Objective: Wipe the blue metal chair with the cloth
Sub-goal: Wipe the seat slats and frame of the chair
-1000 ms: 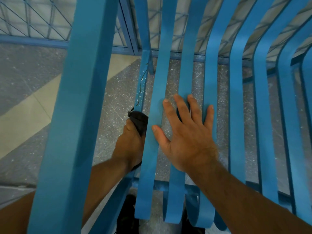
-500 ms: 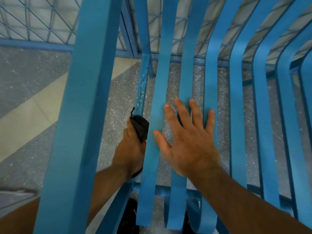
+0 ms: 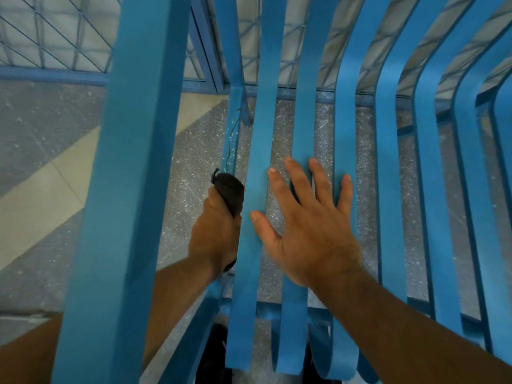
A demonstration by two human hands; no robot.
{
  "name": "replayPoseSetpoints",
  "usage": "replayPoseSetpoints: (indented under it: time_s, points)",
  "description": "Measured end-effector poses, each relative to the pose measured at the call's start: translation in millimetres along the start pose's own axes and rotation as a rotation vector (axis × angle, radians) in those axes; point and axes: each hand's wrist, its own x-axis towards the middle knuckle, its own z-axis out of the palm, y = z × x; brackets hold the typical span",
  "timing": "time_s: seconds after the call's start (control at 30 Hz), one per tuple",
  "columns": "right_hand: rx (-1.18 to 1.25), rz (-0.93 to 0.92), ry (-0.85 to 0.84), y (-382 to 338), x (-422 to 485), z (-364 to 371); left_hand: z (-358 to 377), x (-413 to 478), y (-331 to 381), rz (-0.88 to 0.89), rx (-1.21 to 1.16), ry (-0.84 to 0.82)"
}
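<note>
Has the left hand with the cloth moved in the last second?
Yes: left hand and cloth slid slightly up the chair's side rail, toward the backrest.

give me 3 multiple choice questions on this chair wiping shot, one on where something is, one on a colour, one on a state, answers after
1. Where is the cloth?
A. draped over the backrest
B. in the left hand, beside the chair's leftmost slat
C. lying on the floor

2. What colour is the cloth?
A. white
B. yellow
C. dark, near black

3. How is the right hand?
A. flat on the chair, fingers spread
B. balled in a fist
C. gripping the armrest

Answers:
1 B, the left hand's fingers curl round it next to that slat.
2 C, it shows dark against the blue metal.
3 A, its straight fingers lie spread across the chair.
</note>
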Motion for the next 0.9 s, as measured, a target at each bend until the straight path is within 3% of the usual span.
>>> replayPoseSetpoints:
  time_s: [0.17, 0.3, 0.47, 0.63, 0.8, 0.9]
  points:
    - [-0.018, 0.003, 0.016, -1.1, -1.5, 1.6, 1.3, -35.2, -26.4, -0.010, 0.030, -0.065]
    - [-0.019, -0.002, 0.017, -1.1, -1.4, 2.7, -1.0, -12.2, -9.9, -0.110, -0.025, -0.054]
    - [-0.009, -0.005, 0.007, 0.2, -0.4, 3.6, -5.1, 40.2, 26.8, -0.001, 0.168, 0.075]
    - [0.001, -0.005, 0.010, 0.7, -1.0, 3.1, -6.4, 20.0, 26.0, -0.004, 0.020, -0.001]
    - [-0.014, -0.004, 0.008, 1.2, 0.2, 2.0, -2.6, 0.8, 7.6, 0.150, 0.346, -0.095]
    - [0.009, -0.004, 0.022, 2.0, 1.6, -0.4, -2.3, 26.4, 17.8, 0.132, 0.294, -0.045]
